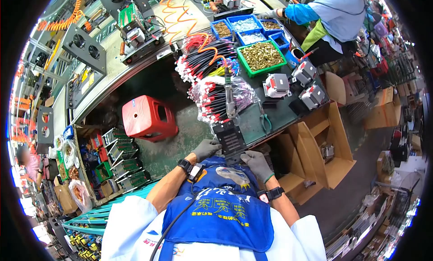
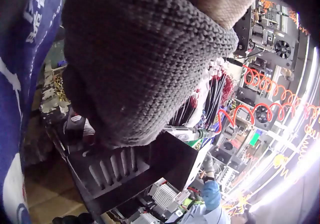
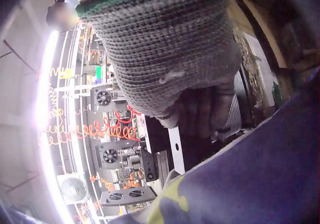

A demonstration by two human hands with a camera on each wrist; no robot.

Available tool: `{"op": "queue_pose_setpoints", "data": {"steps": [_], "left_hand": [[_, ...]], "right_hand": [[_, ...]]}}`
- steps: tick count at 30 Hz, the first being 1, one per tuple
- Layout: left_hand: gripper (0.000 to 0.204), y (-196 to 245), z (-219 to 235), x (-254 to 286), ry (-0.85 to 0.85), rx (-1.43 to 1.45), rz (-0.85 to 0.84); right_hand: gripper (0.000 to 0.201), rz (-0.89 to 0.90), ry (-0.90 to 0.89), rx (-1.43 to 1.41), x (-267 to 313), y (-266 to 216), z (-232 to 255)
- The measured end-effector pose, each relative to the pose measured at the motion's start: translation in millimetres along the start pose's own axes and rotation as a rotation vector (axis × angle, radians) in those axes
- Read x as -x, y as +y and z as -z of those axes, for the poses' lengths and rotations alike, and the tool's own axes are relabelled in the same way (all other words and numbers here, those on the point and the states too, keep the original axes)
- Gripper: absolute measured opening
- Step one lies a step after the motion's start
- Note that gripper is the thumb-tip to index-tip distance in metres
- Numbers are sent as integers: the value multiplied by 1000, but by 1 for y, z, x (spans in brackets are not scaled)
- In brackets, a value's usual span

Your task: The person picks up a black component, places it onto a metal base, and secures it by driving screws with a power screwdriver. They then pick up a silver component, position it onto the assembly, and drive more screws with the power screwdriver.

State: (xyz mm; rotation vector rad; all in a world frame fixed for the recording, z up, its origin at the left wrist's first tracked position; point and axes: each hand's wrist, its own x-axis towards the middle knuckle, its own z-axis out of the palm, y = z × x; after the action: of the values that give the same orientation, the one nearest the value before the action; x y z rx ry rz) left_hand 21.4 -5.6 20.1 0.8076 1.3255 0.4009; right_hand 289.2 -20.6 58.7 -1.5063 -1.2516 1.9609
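A black metal panel with slots [image 1: 231, 143] is held in front of the blue apron, at the near edge of the bench. My grey-gloved left hand [image 1: 206, 150] grips its left side; in the left wrist view the knitted glove [image 2: 145, 64] covers that edge and the slots show below. On the panel's near right corner, my gloved right hand [image 1: 258, 165] pinches with thumb and curled fingers. The right wrist view shows those fingers [image 3: 202, 106] bent beside a pale, flat edge with a hole [image 3: 176, 149].
Bundled cables [image 1: 212, 98] lie beyond the panel, under a hanging power screwdriver [image 1: 230, 98]. Pliers [image 1: 264, 119], transformers [image 1: 276, 86] and a green bin of brass parts [image 1: 261, 57] share the bench. A red stool [image 1: 146, 118] stands left, cardboard boxes [image 1: 327, 148] right. Another person [image 1: 333, 17] works opposite.
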Motion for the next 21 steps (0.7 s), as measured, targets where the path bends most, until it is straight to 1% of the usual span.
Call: {"op": "queue_pose_setpoints", "data": {"steps": [2,5,8,11,17,21], "left_hand": [[25,1,-1,1,9,-1,-12],[24,-3,-2,-1,32,-29,-5],[24,0,-3,0,24,46,5],[24,2,-3,3,16,86,8],[25,-1,-2,0,18,77,-1],[25,4,-3,5,38,98,-4]], "right_hand": [[22,-4,-1,34,-3,7,2],[21,74,58,-3,3,-8,-4],[21,58,59,1,2,-10,-3],[21,84,59,43,0,-6,-2],[22,42,47,-18,0,-7,-4],[22,31,31,-29,-5,7,-3]]}}
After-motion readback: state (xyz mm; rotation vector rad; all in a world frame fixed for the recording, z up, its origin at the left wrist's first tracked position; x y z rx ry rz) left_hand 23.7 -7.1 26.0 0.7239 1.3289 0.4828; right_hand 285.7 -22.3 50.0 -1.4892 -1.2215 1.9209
